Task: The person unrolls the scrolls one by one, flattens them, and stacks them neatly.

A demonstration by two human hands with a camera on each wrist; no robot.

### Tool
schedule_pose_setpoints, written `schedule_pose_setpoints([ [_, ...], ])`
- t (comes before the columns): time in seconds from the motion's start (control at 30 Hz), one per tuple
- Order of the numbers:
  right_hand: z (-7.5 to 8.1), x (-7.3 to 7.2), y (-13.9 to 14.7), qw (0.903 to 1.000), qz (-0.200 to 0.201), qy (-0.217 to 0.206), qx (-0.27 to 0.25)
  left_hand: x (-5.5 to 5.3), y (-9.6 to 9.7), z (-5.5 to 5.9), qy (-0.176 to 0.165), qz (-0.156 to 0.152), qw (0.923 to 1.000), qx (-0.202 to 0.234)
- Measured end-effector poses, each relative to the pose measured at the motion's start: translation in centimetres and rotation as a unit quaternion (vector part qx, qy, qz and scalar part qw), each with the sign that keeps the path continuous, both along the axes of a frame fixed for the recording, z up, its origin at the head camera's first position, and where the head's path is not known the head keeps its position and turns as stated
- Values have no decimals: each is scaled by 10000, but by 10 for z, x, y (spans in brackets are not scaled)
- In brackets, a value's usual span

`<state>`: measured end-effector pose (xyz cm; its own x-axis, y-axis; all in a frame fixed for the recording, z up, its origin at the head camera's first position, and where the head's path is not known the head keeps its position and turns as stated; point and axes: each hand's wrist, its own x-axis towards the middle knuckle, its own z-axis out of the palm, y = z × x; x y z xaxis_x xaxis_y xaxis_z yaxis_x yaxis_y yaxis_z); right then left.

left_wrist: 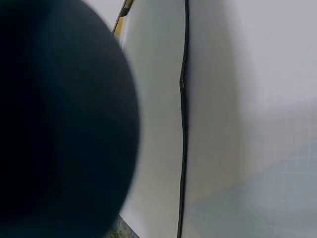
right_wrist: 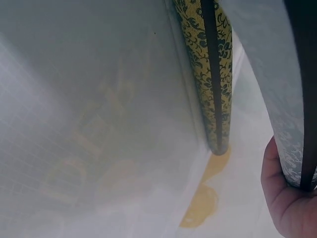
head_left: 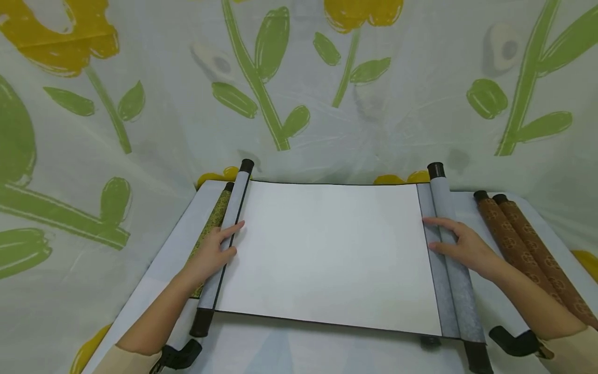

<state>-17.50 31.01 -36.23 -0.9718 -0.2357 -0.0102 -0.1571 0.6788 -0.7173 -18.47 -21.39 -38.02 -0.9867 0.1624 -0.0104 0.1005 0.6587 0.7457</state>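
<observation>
A hanging scroll (head_left: 327, 249) with a blank white sheet and dark edges is spread between both hands above the table. My left hand (head_left: 210, 255) grips its left roller (head_left: 238, 195), thumb and index finger reaching onto the sheet's border. At the other side my right hand (head_left: 469, 249) holds the grey right roll (head_left: 460, 304), with thumb and finger over its front. Fingers (right_wrist: 272, 168) curl round a pale patterned roll in the right wrist view. A dark rounded shape (left_wrist: 64, 124) fills much of the left wrist view, beside the sheet's black edge (left_wrist: 182, 148).
A green-gold patterned scroll (head_left: 217, 213) lies by the left roller. Two brown patterned scrolls (head_left: 509, 228) (head_left: 532, 234) lie at the right. Under the sheet, the right wrist view shows a yellow patterned scroll (right_wrist: 200, 74) on the table (right_wrist: 114, 163). A flowered cloth (head_left: 163, 78) hangs behind.
</observation>
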Motion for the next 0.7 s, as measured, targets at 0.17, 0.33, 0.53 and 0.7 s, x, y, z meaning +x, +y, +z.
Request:
schedule_pose_setpoints([
  [0.17,-1,0,0,10000,-31,-61,35,-1,-4,-4,45,-5,10000,60],
  [0.33,-4,0,1,10000,-6,13,25,-3,-5,-7,150,35,9989,-446],
  [0.53,-6,0,1,10000,21,34,8,-4,-5,-6,-8,34,9987,-506],
  [0.7,-6,1,2,10000,-11,29,74,-4,-7,-4,14,-43,9994,-351],
])
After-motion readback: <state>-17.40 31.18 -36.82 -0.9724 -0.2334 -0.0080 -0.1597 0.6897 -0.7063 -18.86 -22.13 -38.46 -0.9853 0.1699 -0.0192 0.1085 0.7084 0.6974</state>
